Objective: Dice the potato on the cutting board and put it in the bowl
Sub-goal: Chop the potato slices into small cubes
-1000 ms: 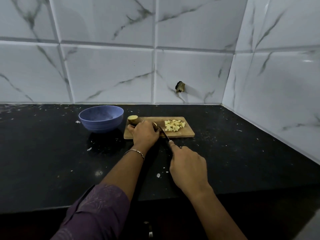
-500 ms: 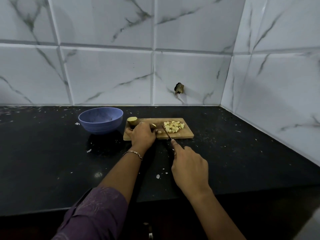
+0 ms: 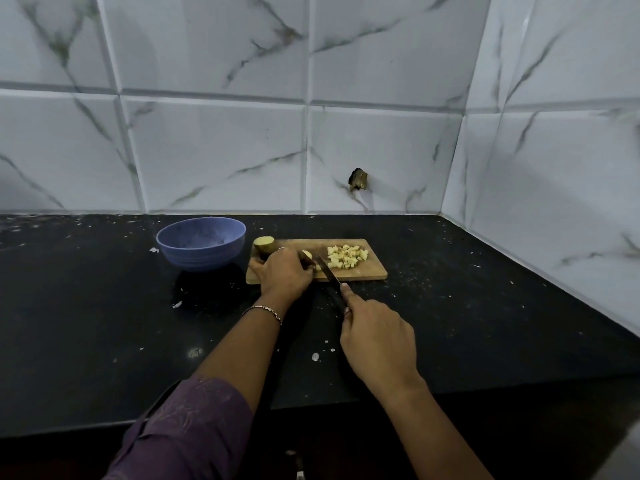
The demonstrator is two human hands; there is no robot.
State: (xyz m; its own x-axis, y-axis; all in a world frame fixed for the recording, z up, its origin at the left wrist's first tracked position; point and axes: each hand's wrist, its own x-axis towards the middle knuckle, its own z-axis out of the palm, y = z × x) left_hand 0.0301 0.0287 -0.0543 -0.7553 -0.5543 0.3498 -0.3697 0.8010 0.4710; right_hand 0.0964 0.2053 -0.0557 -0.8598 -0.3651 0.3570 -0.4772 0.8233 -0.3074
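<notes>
Dicing so far: a pile of potato cubes [image 3: 346,257] lies on the right part of the cutting board [image 3: 375,270]; by the look of it, roughly half of the cutting is done.
Left to cut: a pale potato piece [image 3: 306,254] sits on the board at the left hand's fingertips, and a skin-on potato half [image 3: 264,242] stands at the board's far left corner, untouched.
Bowl: the blue bowl [image 3: 201,259] stands on the black table [image 3: 485,306] just left of the board, apart from it. No potato shows inside, so the transfer looks not yet begun.
Left hand [image 3: 282,271]: reaches forward over the board's near left part, palm down, knuckles raised. Its grip is curled down onto the potato piece, pinning it to the wood. A bracelet [image 3: 263,310] circles the wrist and a purple sleeve [image 3: 187,427] covers the upper forearm.
Right hand [image 3: 377,341]: held nearer the body, over the table and short of the board, back of the hand up. Its grip is clamped round the dark handle, forefinger laid along the top.
Knife [image 3: 327,269]: the blade slants forward and left, just right of the pinned piece, with the cube pile on its other side; whether the edge touches the board cannot be told.
Stage: mid-cut on the held piece, likely.
</notes>
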